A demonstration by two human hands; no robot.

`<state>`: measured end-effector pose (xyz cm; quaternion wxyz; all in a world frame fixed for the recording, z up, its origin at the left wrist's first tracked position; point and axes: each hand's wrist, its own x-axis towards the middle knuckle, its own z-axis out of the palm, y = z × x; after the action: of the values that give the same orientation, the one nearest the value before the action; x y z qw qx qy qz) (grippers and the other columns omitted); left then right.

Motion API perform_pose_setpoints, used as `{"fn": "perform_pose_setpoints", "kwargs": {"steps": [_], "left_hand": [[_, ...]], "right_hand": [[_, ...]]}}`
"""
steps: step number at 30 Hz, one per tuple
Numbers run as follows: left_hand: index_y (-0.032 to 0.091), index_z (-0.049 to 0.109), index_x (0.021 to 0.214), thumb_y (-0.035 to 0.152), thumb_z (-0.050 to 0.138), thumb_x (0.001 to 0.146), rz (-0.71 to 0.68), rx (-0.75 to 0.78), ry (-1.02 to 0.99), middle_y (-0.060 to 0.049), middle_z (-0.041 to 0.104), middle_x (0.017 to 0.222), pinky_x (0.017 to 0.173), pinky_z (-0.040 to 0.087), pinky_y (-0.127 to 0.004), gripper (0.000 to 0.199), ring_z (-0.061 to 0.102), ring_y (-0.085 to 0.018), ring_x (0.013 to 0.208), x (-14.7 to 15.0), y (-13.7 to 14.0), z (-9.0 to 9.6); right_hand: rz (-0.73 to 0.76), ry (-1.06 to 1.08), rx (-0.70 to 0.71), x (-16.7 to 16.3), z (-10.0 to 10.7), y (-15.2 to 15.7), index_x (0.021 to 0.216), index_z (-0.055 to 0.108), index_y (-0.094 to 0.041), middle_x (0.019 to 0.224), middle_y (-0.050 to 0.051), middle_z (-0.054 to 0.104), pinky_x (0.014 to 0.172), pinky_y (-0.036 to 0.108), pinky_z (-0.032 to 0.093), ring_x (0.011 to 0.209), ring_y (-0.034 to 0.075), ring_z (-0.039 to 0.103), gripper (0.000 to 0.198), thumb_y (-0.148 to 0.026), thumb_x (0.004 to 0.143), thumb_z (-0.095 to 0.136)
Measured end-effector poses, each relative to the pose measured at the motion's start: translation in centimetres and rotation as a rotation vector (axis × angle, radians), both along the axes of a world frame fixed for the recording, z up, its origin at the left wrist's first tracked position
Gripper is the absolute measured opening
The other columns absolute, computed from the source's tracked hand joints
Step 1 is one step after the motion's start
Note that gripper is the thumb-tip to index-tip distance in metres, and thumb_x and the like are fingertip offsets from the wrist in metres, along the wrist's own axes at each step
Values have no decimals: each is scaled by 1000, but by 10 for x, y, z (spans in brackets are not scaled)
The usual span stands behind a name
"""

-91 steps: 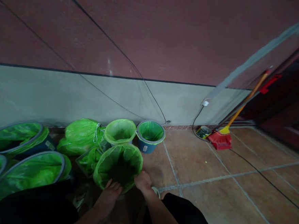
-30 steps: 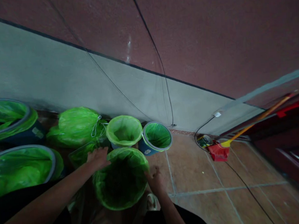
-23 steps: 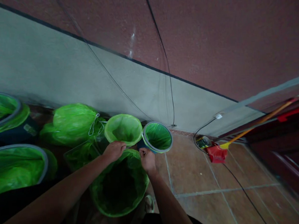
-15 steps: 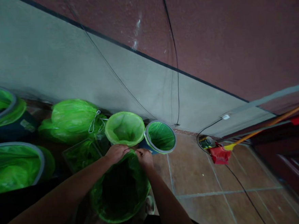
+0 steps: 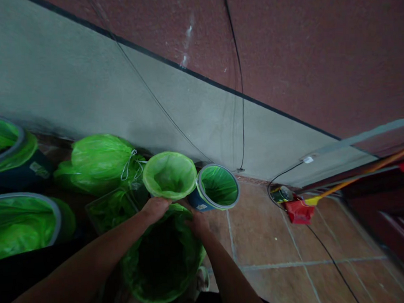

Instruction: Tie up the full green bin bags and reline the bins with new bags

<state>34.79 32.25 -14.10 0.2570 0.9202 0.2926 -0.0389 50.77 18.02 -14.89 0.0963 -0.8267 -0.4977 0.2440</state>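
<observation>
Right below me stands a bin lined with a green garbage bag [image 5: 163,296], its inside dark. My left hand [image 5: 156,209] is closed at the far edge of the bag, thumb side toward the middle. On the right side of the same rim, my right hand [image 5: 197,225] grips the bag, its fingertips partly hidden inside. Just beyond my left hand is a smaller bin with a pale green liner [image 5: 169,174]. To its right stands a blue bin with a grey rim [image 5: 238,186], also lined in green.
A tied, full green bag [image 5: 100,161] lies by the wall, beside a square lined basket [image 5: 111,211]. Two larger lined bins [image 5: 23,171] [image 5: 56,217] stand at left. On the tiled floor at right are a can [image 5: 281,194], a red dustpan [image 5: 299,210] and a black cable [image 5: 328,253].
My hands have moved apart along the rim: the right slid right and toward me, the left slightly left. The bag's far edge now shows between them.
</observation>
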Motion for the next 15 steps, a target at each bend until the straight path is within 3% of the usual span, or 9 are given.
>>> {"fn": "perform_pose_setpoints", "kwargs": {"steps": [3,6,9,15], "left_hand": [[16,72,100,15,47,86,-10,14,31,-12,74,101,90,49,-35,28,67,-26,99,1,-1,5],[17,72,98,16,46,86,11,22,55,-9,74,97,87,50,-33,29,67,-24,96,2,-2,6],[16,73,97,18,49,85,26,7,32,-10,74,96,87,50,-34,26,67,-25,95,1,-2,6],[12,72,100,16,48,86,30,11,40,-15,73,102,91,48,-38,28,67,-29,101,1,-6,12]], "right_hand": [[-20,58,109,1,6,5,127,59,-12,122,14,66,94,28,46,111,23,61,56,-31,76,73],[38,94,187,-1,8,18,120,64,-18,119,8,68,97,27,43,110,19,61,35,-31,88,59],[86,37,97,-5,5,27,106,71,-20,109,5,72,92,25,43,102,18,63,23,-25,91,53],[11,-63,-26,-10,6,31,95,73,-22,97,5,74,77,23,43,90,17,65,19,-28,90,56]]}}
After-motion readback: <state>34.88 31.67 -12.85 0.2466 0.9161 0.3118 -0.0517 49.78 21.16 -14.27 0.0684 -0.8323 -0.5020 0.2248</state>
